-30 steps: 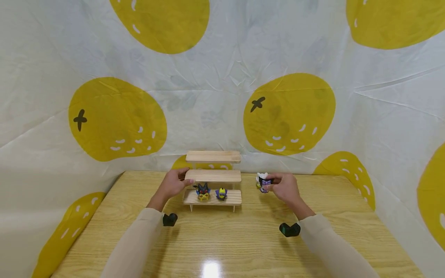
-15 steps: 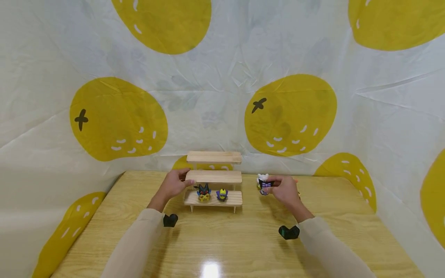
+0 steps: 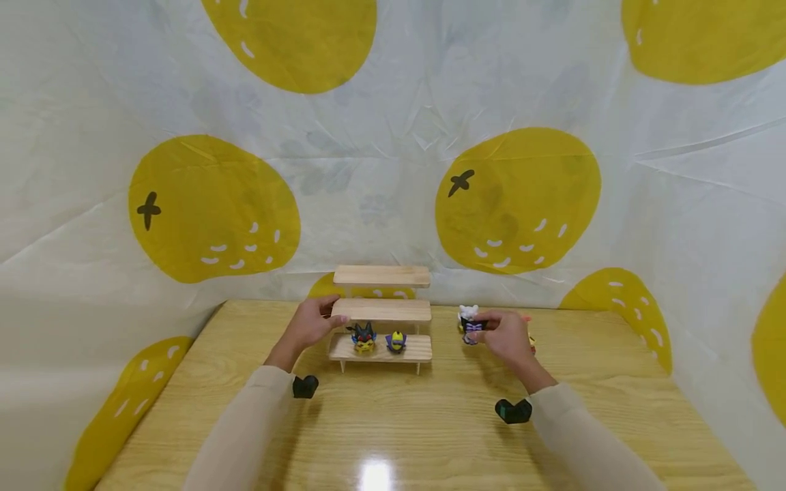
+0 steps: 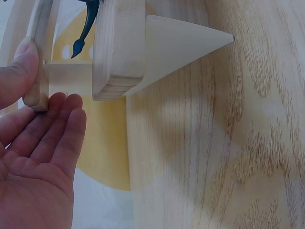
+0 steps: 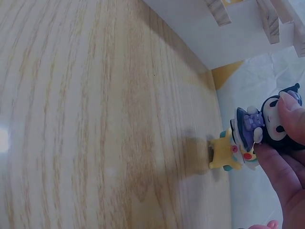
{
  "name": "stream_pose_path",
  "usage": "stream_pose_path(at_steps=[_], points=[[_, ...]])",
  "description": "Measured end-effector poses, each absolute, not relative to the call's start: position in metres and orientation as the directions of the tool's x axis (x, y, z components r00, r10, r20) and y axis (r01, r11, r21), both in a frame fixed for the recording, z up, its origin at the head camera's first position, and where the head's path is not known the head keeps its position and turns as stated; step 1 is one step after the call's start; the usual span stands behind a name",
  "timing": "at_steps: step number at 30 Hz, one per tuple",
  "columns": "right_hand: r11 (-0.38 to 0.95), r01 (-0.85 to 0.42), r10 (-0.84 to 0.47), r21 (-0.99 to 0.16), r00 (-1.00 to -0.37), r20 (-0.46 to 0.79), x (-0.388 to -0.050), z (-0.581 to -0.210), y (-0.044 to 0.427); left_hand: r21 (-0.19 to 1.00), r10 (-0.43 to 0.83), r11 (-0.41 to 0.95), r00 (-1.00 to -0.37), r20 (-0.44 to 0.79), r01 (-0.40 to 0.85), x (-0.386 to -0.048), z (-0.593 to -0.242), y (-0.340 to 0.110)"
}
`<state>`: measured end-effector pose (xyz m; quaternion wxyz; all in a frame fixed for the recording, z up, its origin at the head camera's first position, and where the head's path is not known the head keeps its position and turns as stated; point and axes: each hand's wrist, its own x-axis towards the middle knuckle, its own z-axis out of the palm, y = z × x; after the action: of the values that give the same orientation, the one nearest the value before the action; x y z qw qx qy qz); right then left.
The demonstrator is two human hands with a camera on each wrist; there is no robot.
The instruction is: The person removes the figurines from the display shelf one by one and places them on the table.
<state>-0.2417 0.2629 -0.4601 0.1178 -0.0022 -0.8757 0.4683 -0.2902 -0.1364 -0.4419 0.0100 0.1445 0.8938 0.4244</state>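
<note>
In the head view a three-tier wooden display stand [image 3: 382, 310] sits at the back of the table. My left hand [image 3: 311, 325] holds the left end of its middle tier, the thumb [image 4: 21, 67] on one face and the fingers on the other. My right hand [image 3: 505, 335] pinches a figurine [image 3: 473, 326] with a black hood and a purple bow, above the table. On the bottom tier stand a black-eared yellow figurine [image 3: 364, 339] and a small yellow-and-purple figurine [image 3: 396, 342]. Behind the held one, a yellow figurine [image 5: 221, 151] stands on the table, partly hidden.
Another figurine [image 3: 531, 334], red and yellow, is mostly hidden behind my right hand. The wooden table [image 3: 393, 409] extends toward me. A white curtain [image 3: 368, 204] with large yellow fruit prints hangs close behind the stand.
The held figurine has come slightly lower and toward me. More of the figurine behind my right hand shows. My left hand stays on the stand; the head view has shifted slightly.
</note>
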Motion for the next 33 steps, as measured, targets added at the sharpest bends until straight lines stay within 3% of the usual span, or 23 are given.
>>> stream_pose_path(at_steps=[33], points=[[0.603,-0.031,0.186,-0.797,-0.966,0.179,-0.240,-0.473,0.260,0.771,0.244,0.596,-0.965,0.091,0.223,-0.291,-0.443,-0.133]])
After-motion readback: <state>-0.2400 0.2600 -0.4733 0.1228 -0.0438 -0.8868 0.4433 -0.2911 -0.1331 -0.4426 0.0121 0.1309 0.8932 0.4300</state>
